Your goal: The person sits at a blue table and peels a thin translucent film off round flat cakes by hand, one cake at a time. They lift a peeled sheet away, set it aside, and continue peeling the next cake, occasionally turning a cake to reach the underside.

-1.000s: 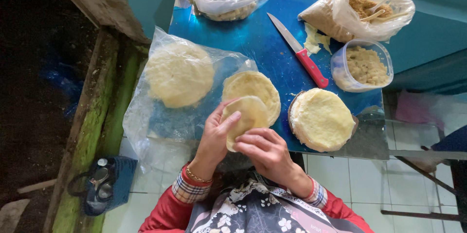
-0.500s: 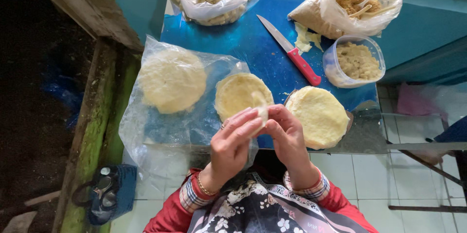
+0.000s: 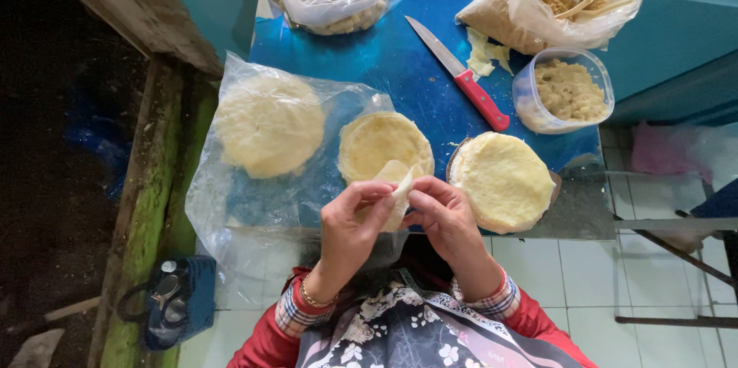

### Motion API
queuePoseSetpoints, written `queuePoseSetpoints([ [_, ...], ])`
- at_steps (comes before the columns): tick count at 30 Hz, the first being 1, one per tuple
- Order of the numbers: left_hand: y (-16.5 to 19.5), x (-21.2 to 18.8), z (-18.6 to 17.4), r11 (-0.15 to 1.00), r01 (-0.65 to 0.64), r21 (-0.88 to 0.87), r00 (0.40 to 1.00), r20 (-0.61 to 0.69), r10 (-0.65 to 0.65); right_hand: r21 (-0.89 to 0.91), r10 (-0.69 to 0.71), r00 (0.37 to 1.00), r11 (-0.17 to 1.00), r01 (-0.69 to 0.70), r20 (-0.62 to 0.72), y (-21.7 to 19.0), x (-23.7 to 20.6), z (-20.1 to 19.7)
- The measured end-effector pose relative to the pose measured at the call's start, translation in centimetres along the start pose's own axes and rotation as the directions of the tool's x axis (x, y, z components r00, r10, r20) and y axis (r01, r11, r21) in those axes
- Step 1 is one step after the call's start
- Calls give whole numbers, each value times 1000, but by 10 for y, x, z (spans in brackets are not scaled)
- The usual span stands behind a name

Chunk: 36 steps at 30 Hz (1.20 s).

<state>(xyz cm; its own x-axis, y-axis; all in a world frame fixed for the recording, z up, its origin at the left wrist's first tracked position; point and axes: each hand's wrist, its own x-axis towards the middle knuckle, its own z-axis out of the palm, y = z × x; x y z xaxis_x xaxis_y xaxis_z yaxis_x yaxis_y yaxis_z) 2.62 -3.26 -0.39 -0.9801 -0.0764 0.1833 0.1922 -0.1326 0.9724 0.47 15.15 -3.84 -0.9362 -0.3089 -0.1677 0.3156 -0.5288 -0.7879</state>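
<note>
Change: a second ago the thin wrapper (image 3: 398,187) lay open on the left hand (image 3: 350,222); now both hands have drawn together and it looks folded, so the work has gone from peeling a sheet to shaping it.
Left hand: pinching the wrapper's near edge.
Right hand (image 3: 446,218): fingers closed on its other side.
Wrapper: between the hands, just below the yellow stack (image 3: 384,145) on the bench (image 3: 384,61).
Filling: hidden, perhaps inside.
</note>
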Motion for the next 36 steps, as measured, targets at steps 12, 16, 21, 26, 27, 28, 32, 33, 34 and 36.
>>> queuePoseSetpoints([
  [12, 1, 20, -19, 983, 182, 24, 967, 177, -183, 359, -20, 995, 933, -18, 102, -18, -13, -21],
  [16, -13, 18, -12, 759, 505, -411, 820, 503, -273, 562, -169, 885, 819, -119, 434, -23, -5, -22],
  [21, -33, 10, -13, 679, 511, -527, 848, 437, -299, 443, 22, 998, 897, 5, -56, -27, -5, -17],
  [26, -36, 7, -17, 792, 367, -488, 928, 247, -278, 338, -115, 982, 927, 160, -150, -31, -4, -6],
  [27, -35, 7, -17, 817, 331, -472, 943, 202, -265, 303, -140, 980, 936, 179, -144, -31, -2, -1],
  [28, -34, 7, -16, 835, 303, -459, 953, 146, -266, 237, -190, 967, 945, 227, -171, -31, 2, 4],
  [32, -33, 19, -18, 929, 185, -320, 976, -53, -213, -436, -600, 796, 739, 513, -82, -28, 17, 31],
  [33, -34, 23, -20, 953, 156, -261, 978, -94, -186, -646, -700, 713, 523, 555, 46, -28, 17, 37],
  [34, -35, 27, -23, 921, 225, -319, 964, -68, -259, -744, -712, 690, 389, 543, 132, -28, 15, 42],
  [36, -38, 31, -30, 831, 359, -424, 917, -5, -398, -867, -689, 658, 87, 491, 304, -25, 10, 48],
])
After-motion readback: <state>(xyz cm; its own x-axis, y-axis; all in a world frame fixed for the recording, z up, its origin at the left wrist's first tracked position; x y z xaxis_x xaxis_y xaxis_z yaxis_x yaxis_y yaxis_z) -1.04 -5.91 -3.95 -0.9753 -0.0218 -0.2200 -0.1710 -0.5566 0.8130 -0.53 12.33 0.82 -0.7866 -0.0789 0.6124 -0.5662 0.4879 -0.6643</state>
